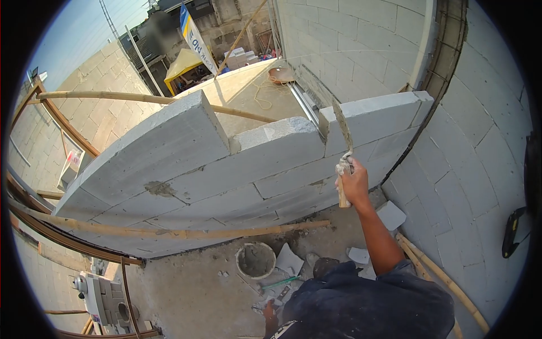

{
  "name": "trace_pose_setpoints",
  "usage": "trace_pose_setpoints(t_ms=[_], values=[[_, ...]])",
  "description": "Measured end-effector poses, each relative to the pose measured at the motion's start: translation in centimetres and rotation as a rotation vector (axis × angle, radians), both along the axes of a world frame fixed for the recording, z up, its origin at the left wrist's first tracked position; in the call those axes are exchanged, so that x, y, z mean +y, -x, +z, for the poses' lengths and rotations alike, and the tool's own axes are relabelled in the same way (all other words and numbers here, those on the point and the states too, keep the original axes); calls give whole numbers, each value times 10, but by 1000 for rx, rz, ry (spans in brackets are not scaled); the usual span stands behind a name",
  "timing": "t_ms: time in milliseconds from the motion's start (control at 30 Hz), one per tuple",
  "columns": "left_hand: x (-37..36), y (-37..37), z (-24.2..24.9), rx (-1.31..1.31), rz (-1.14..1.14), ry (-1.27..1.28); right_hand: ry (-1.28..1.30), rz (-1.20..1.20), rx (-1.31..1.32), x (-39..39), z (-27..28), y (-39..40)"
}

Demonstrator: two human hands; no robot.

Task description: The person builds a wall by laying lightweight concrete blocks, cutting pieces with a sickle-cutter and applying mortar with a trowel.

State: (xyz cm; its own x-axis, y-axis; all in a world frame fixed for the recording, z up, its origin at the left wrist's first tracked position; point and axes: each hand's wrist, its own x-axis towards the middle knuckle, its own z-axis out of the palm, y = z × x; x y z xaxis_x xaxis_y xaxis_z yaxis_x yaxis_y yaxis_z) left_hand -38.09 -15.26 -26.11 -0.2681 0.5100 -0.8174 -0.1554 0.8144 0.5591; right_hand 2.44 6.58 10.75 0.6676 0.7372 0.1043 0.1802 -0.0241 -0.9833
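My right hand (354, 181) is wrapped round the mortar-caked handle of a trowel (342, 127). Its blade points up and stands edge-on at the gap in the top course of the grey block wall (271, 164). To the left of the blade, a lower block with a rough, chipped top (276, 131) sits between taller blocks. Down beside my body, my left hand (271, 312) has its fingers curled by a small greyish piece; I cannot tell what it holds. A bucket of grey mortar (256, 260) stands on the floor in front of me.
Broken block pieces (289, 260) and a green tool (280, 283) lie near the bucket. A wooden pole (186, 233) crosses low along the wall; bamboo poles (443, 279) lean at the right. Beyond the wall are metal profiles (305, 104) and an orange-brown pan (280, 75).
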Motion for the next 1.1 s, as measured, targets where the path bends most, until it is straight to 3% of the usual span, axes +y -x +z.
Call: trace_pose_setpoints(t_ms=[33,100,133,167,200,233,267,367,467,533,567,600,633,800,900,967,1100], values=[[-10,8,0,88,-203,-170,-26,5,15,-12,-6,0],[-9,34,-20,96,-212,10,61,12,-19,-37,-29,-2],[-8,48,-14,221,-388,66,145,45,-64,-48,-43,-3],[-20,60,-7,333,-654,-264,137,19,-38,-60,-61,-5],[-31,70,0,503,-861,-614,84,-17,-334,-71,-79,-7],[-28,79,6,586,-976,-615,38,-57,-634,-75,-89,-10],[-22,88,11,629,-1059,-509,43,-85,-612,-79,-85,-12],[6,109,21,675,-1207,-139,201,37,-518,-91,-45,-21],[34,119,24,717,-1282,39,333,149,-646,-79,-17,-40],[53,107,25,765,-1324,-89,333,154,-906,-62,-5,-54],[63,96,28,801,-1344,-214,328,169,-903,-53,-1,-60],[73,78,36,864,-1378,-479,295,150,-991,-43,3,-65],[82,57,41,871,-1368,-462,262,133,-1074,-35,6,-69],[155,-88,85,-33,-272,-66,343,206,-1022,2,22,-79],[177,-128,61,66,-392,-29,431,239,-1004,15,24,-77],[186,-145,49,-97,-359,-56,499,287,-937,20,25,-81],[195,-160,46,-10,-441,57,359,443,-896,26,24,-95]])
